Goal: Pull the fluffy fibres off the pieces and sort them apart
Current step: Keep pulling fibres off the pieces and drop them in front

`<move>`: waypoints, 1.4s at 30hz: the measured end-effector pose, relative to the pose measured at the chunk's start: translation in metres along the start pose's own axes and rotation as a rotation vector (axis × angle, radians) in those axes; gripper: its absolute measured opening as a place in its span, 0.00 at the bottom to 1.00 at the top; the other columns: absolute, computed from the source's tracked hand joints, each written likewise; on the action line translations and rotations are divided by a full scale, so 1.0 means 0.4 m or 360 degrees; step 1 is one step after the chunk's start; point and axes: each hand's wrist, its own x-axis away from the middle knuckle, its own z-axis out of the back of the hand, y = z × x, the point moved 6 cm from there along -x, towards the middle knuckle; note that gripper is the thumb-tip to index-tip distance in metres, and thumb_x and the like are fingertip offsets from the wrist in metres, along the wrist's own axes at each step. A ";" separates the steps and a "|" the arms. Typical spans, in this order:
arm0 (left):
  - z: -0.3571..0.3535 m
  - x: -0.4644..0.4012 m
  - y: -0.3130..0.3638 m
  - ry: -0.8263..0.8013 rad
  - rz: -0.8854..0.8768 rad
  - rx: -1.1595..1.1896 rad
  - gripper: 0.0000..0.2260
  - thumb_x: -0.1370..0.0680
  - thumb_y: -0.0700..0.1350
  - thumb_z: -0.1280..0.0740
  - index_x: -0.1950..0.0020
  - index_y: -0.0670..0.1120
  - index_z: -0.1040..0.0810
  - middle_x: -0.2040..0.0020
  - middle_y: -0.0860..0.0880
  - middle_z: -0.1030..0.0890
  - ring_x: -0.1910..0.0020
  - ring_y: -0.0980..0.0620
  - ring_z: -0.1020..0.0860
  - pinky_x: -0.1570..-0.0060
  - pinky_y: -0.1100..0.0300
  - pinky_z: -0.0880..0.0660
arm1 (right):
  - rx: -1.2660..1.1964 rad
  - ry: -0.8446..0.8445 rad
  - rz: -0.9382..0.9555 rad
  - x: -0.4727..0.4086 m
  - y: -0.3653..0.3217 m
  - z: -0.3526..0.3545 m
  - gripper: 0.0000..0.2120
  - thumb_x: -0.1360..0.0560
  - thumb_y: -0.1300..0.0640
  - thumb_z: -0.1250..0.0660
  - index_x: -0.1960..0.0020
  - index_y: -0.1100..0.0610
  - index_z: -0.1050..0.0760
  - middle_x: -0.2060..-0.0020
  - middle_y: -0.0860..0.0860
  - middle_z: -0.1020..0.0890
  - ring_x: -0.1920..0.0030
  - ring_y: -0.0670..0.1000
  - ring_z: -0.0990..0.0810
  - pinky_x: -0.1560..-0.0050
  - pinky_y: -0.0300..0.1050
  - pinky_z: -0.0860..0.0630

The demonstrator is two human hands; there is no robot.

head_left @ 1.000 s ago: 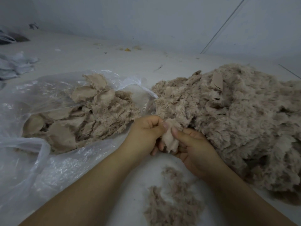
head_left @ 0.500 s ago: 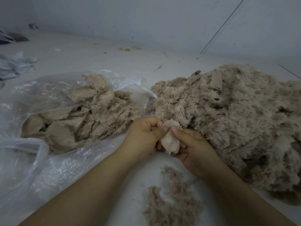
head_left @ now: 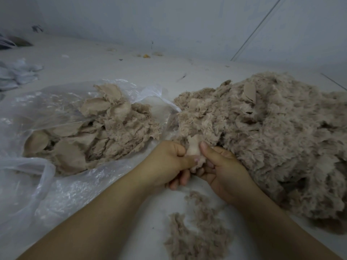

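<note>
Loose fibre tuft [head_left: 197, 239] is seen nearest, on the white surface [head_left: 112, 61] just below both wrists. Above it, 1 small beige fabric piece [head_left: 193, 147] is held between the 2 hands: it is pinched by thumb and curled fingers of the left hand [head_left: 169, 162] and gripped by thumb and fingers of the right hand [head_left: 223, 171], thumbs nearly touching. To the right of the hands, touching the right hand's back, a large heap of fluffy pieces [head_left: 272, 139] is piled. To the left of the hands, a clear plastic bag [head_left: 56, 184] is laid open, w/ flat beige pieces [head_left: 97, 136] inside. Farther off, beyond the bag at far left, crumpled pale material [head_left: 16, 76] is visible; small debris [head_left: 146, 56] is scattered by the wall [head_left: 169, 21].
</note>
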 end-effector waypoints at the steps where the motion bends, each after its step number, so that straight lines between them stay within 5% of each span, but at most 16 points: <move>1: 0.008 0.000 0.000 -0.0026 0.0020 0.0084 0.16 0.22 0.46 0.31 0.65 0.37 0.21 0.78 0.43 0.25 0.85 0.52 0.34 0.82 0.67 0.41 | -0.0005 -0.0009 -0.0005 0.001 -0.001 -0.003 0.18 0.28 0.49 0.34 0.58 0.65 0.19 0.69 0.59 0.20 0.69 0.51 0.23 0.65 0.40 0.25; 4: 0.034 -0.001 0.011 -0.0064 0.0023 0.0248 0.15 0.21 0.44 0.34 0.66 0.40 0.20 0.79 0.41 0.27 0.86 0.51 0.35 0.83 0.67 0.41 | -0.0035 -0.0005 0.0001 0.000 0.001 -0.004 0.15 0.28 0.50 0.35 0.69 0.55 0.18 0.79 0.48 0.26 0.76 0.43 0.28 0.71 0.34 0.29; 6: 0.059 -0.002 0.024 0.0056 -0.0058 0.0266 0.14 0.23 0.42 0.34 0.68 0.39 0.21 0.80 0.40 0.28 0.86 0.50 0.36 0.82 0.67 0.42 | -0.0096 0.0038 -0.0007 -0.004 0.002 0.000 0.12 0.27 0.52 0.35 0.64 0.57 0.19 0.80 0.46 0.29 0.78 0.42 0.31 0.73 0.34 0.30; 9: 0.077 -0.004 0.033 0.0156 -0.0097 0.0334 0.12 0.30 0.45 0.36 0.69 0.39 0.21 0.79 0.39 0.29 0.85 0.48 0.36 0.81 0.67 0.42 | -0.0044 0.0041 -0.0029 -0.006 0.002 0.000 0.13 0.29 0.52 0.34 0.58 0.63 0.22 0.73 0.52 0.21 0.72 0.46 0.24 0.70 0.37 0.26; 12: 0.039 0.002 0.013 -0.0039 0.0037 0.0051 0.20 0.27 0.56 0.28 0.65 0.39 0.20 0.77 0.40 0.26 0.85 0.49 0.33 0.83 0.66 0.38 | 0.0008 0.0002 -0.0027 -0.001 0.004 -0.002 0.19 0.27 0.53 0.34 0.48 0.70 0.21 0.58 0.64 0.18 0.59 0.57 0.19 0.54 0.47 0.23; 17: 0.009 0.003 0.005 -0.0140 0.0085 0.0086 0.13 0.24 0.41 0.35 0.68 0.40 0.21 0.78 0.41 0.26 0.86 0.50 0.34 0.84 0.67 0.39 | 0.0040 -0.0065 -0.0012 0.003 -0.002 -0.009 0.16 0.29 0.53 0.34 0.53 0.68 0.23 0.67 0.60 0.21 0.66 0.55 0.24 0.60 0.46 0.26; 20: 0.035 -0.001 0.010 -0.0014 0.0076 0.0207 0.11 0.33 0.42 0.38 0.72 0.41 0.21 0.80 0.39 0.28 0.87 0.49 0.36 0.83 0.68 0.41 | -0.0045 -0.0045 -0.0055 -0.001 0.003 -0.006 0.14 0.32 0.55 0.32 0.53 0.67 0.24 0.71 0.54 0.20 0.72 0.47 0.25 0.71 0.36 0.28; 24: 0.081 -0.011 0.004 0.0315 0.0007 0.0276 0.15 0.30 0.48 0.39 0.72 0.41 0.21 0.79 0.38 0.29 0.86 0.48 0.37 0.80 0.68 0.42 | 0.0048 -0.0036 -0.0056 -0.003 0.006 -0.004 0.17 0.33 0.54 0.31 0.50 0.65 0.19 0.63 0.56 0.18 0.66 0.49 0.24 0.64 0.40 0.26; 27: 0.062 -0.010 0.003 0.0138 0.0010 0.0089 0.24 0.26 0.58 0.32 0.67 0.38 0.21 0.78 0.40 0.27 0.86 0.49 0.35 0.81 0.68 0.40 | 0.0075 -0.0058 -0.0033 -0.002 0.006 -0.006 0.13 0.32 0.54 0.31 0.53 0.62 0.17 0.63 0.58 0.18 0.66 0.51 0.26 0.64 0.40 0.26; 31: 0.029 0.002 0.007 -0.0113 0.0008 -0.0107 0.15 0.21 0.46 0.33 0.64 0.40 0.21 0.77 0.43 0.25 0.84 0.51 0.34 0.80 0.65 0.39 | 0.0068 -0.0089 -0.0016 0.005 -0.003 -0.014 0.18 0.27 0.53 0.35 0.49 0.69 0.20 0.58 0.66 0.18 0.57 0.59 0.19 0.54 0.50 0.21; 35: 0.025 0.008 0.012 -0.0237 -0.0020 0.0064 0.15 0.20 0.46 0.34 0.58 0.34 0.20 0.79 0.45 0.28 0.84 0.53 0.38 0.80 0.66 0.42 | -0.0115 0.0113 -0.0018 0.002 -0.005 -0.002 0.14 0.24 0.56 0.36 0.68 0.59 0.29 0.77 0.52 0.26 0.74 0.48 0.23 0.70 0.40 0.24; 38: 0.035 0.010 0.029 -0.0248 -0.0133 0.0135 0.12 0.23 0.45 0.33 0.63 0.42 0.19 0.81 0.46 0.32 0.84 0.54 0.40 0.80 0.68 0.43 | -0.0303 0.0132 -0.0060 -0.004 0.000 0.002 0.15 0.24 0.57 0.37 0.68 0.58 0.35 0.80 0.49 0.36 0.81 0.43 0.34 0.74 0.37 0.30; 42: 0.087 0.000 0.036 0.0161 -0.0249 0.0315 0.12 0.29 0.45 0.33 0.73 0.45 0.25 0.82 0.46 0.34 0.85 0.52 0.41 0.79 0.68 0.42 | -0.0311 0.0087 -0.0065 -0.008 0.002 0.003 0.13 0.25 0.56 0.37 0.66 0.62 0.26 0.78 0.48 0.37 0.81 0.42 0.39 0.74 0.36 0.31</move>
